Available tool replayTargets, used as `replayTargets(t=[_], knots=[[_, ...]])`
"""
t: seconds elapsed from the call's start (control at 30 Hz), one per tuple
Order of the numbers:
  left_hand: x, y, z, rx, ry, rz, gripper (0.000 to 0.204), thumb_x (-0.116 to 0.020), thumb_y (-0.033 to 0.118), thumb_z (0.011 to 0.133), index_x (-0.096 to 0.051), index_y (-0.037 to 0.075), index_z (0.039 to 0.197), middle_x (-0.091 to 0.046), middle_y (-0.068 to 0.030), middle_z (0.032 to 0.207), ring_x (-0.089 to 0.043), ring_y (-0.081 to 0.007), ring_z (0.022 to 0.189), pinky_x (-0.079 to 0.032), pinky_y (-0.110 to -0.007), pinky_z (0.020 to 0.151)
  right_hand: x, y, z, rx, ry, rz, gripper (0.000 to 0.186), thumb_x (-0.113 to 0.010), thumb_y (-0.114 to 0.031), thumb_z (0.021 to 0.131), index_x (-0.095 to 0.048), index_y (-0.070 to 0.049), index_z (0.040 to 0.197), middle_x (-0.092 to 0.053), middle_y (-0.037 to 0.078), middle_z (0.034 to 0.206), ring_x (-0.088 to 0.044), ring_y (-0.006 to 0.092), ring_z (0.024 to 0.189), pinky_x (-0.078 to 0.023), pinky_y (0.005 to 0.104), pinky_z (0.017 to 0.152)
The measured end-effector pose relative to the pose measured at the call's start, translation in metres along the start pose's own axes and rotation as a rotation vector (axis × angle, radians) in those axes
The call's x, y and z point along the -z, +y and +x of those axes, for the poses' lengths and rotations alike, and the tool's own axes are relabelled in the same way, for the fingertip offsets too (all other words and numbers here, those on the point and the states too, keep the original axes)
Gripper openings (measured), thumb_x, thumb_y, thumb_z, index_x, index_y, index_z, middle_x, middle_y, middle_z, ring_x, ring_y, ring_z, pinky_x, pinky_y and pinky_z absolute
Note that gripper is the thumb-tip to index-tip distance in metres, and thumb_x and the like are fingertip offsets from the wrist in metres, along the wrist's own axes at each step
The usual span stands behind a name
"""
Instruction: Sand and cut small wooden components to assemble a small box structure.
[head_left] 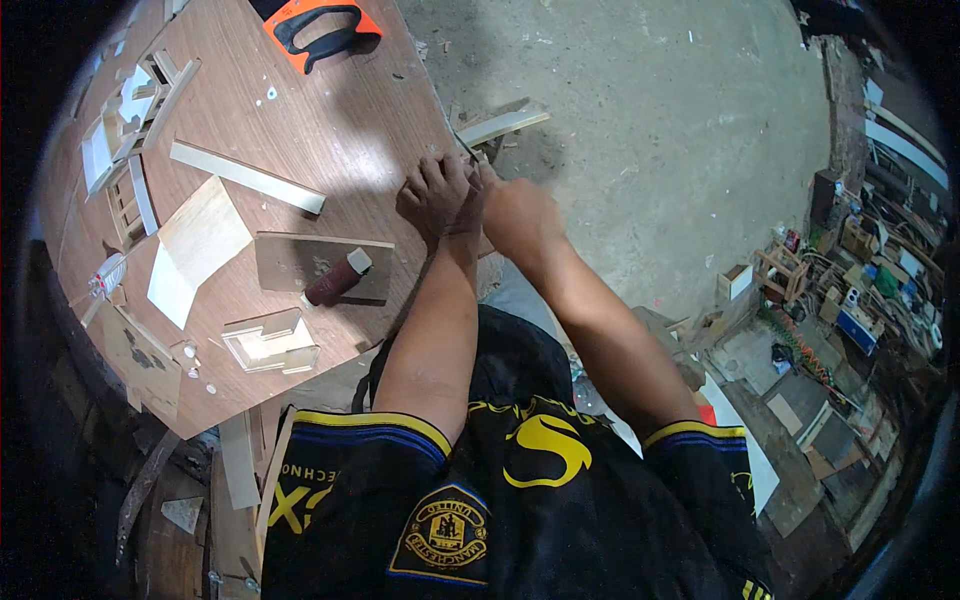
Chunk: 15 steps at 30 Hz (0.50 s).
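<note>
At the tabletop's right edge, my left hand (437,200) rests with bent fingers spread apart; whatever lies under it is hidden. My right hand (522,220) is closed beside it, partly blurred, around something I cannot make out. A thin dark strip (465,146) slants up from between my hands. Just beyond them, a pale wood strip (505,124) sticks out over the floor. Left of my forearm, a dark red bottle with a pale cap (330,283) lies on a brown board (280,255). An orange-and-black handled saw (300,30) is at the table's far edge.
The wooden table (330,130) holds a loose pale strip (247,176), folded pale sheets (200,240), small wooden frames (135,130) and a small assembly (268,340). Concrete floor (650,130) lies rightward, with piled wood scraps, boxes (735,280) and clutter along the right side.
</note>
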<state>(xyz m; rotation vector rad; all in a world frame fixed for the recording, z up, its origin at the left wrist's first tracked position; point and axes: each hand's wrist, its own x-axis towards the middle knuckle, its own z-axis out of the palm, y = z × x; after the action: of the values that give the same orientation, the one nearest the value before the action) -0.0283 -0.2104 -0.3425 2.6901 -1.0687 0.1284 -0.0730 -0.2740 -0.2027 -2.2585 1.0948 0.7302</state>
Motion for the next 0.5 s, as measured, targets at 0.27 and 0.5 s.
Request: replayTargets(t=[0.27, 0.5], knots=[[0.004, -0.002, 0.001, 0.012, 0.003, -0.028, 0.012, -0.060, 0.030, 0.079, -0.059, 0.019, 0.085, -0.057, -0.0019, 0.096, -0.054, -0.0272, 0.092, -0.039, -0.044, 0.072, 0.005, 0.003, 0.004, 0.093, -0.034, -0.017, 0.034, -0.045, -0.007, 0.085, -0.057, 0.001, 0.116, -0.068, 0.024, 0.083, -0.067, 0.0407, 0.078, -0.053, 0.0500, 0.069], [0.004, -0.007, -0.003, -0.001, 0.036, -0.040, 0.011, -0.061, 0.029, 0.078, -0.059, 0.019, 0.084, -0.057, -0.0010, 0.094, -0.054, -0.0266, 0.088, -0.039, -0.044, 0.071, 0.015, 0.002, 0.006, 0.098, -0.075, -0.034, 0.030, -0.046, -0.006, 0.083, -0.059, 0.000, 0.109, -0.068, 0.024, 0.082, -0.067, 0.0401, 0.077, -0.053, 0.0499, 0.069]])
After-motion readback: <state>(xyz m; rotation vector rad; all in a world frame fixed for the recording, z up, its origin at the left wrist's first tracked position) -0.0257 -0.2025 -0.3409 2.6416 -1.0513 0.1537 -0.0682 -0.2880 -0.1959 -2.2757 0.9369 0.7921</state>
